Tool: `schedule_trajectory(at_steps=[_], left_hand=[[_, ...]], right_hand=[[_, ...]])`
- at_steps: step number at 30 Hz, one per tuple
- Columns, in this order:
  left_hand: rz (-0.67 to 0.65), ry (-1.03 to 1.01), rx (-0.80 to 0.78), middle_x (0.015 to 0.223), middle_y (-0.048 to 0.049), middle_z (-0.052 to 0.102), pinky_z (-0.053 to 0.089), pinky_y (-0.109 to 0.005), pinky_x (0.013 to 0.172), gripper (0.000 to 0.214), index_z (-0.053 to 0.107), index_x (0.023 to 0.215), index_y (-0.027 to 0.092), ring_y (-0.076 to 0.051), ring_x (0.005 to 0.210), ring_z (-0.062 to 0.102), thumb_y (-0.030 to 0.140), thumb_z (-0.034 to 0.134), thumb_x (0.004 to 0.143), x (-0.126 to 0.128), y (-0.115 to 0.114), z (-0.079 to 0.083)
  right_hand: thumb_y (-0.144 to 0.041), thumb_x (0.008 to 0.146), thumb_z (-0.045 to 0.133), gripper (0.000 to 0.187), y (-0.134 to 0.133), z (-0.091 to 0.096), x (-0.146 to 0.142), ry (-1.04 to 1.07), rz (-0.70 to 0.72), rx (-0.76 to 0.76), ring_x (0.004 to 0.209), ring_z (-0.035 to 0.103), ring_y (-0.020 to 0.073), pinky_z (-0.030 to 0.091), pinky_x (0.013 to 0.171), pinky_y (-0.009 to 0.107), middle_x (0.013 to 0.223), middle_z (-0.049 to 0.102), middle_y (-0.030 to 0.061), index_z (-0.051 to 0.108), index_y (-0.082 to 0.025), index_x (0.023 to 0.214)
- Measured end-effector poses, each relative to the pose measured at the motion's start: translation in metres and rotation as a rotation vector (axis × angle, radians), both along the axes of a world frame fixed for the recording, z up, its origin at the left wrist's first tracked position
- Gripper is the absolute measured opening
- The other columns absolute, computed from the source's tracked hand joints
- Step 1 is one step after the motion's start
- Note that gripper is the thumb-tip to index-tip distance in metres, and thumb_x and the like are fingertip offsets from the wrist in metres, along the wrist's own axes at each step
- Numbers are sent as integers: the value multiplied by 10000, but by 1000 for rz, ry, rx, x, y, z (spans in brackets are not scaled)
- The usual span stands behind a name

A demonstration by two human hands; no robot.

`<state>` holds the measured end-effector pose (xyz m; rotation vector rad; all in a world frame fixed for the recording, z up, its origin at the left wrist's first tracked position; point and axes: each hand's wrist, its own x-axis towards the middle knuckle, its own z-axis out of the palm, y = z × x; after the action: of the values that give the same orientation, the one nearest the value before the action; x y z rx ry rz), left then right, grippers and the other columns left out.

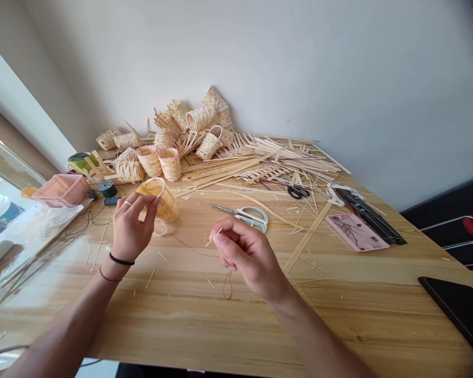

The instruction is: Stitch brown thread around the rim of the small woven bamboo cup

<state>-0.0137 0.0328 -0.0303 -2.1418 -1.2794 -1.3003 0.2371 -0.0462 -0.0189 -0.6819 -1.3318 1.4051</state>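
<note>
My left hand point(131, 226) grips the rim of a small woven bamboo basket point(162, 201), held tilted just above the wooden table point(236, 315). My right hand point(246, 254) is pinched shut on a thin needle-like sliver point(213, 238), with a dark thread point(193, 251) running from it toward the basket. The hands are about a hand's width apart. A black band and a red string circle my left wrist.
Light-blue scissors point(248, 214) lie just beyond my right hand. A heap of finished little baskets point(169, 142) and bamboo strips point(268, 160) fills the back. Black scissors point(297, 191), a pink tray point(357, 231), black pliers point(370, 215), a pink box point(61, 189), a thread spool point(106, 188), and a dark tablet point(457, 310).
</note>
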Motion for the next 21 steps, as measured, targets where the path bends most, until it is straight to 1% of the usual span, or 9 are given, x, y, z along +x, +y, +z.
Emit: schedule_trajectory(at_steps=[4,7,10,12,16,21], left_hand=[[42,14,23,814,-18,706,437,-343,789,145,689,910,207,-189,769,659,279,615,1013,-7,9,-5],[63,17,30,806,-17,706,426,-344,782,170,683,894,209,-192,769,659,283,597,1020,-12,15,-8],[80,7,22,801,-15,708,419,-345,786,191,676,883,211,-192,767,658,289,577,1026,-16,18,-10],[95,0,-2,802,-17,708,415,-345,786,203,675,883,213,-193,770,656,300,564,1029,-17,19,-11],[112,-13,-51,794,-25,699,406,-352,786,247,677,865,222,-201,778,645,334,538,1034,-16,18,-12],[95,-37,-65,799,-37,701,398,-364,797,269,674,842,224,-213,800,641,337,527,1036,-15,16,-10]], right_hand=[[-468,995,685,270,3,1,0,0,-38,-8,504,335,76,314,445,200,600,408,-87,638,-223,889],[-476,998,683,286,3,0,2,6,-80,13,499,328,71,298,444,202,607,421,-81,639,-219,880],[-460,1018,664,274,-5,-3,6,28,-116,5,494,292,68,271,452,212,602,376,-87,640,-221,887],[-452,1024,660,262,-17,-6,10,36,-145,-25,495,264,71,255,458,219,595,337,-93,638,-223,899],[-459,1024,651,278,-49,-10,16,32,-209,-88,495,217,78,225,458,231,581,281,-100,621,-223,881],[-508,1002,663,327,-84,-4,22,13,-274,-160,489,189,77,195,466,242,579,250,-97,628,-226,840]])
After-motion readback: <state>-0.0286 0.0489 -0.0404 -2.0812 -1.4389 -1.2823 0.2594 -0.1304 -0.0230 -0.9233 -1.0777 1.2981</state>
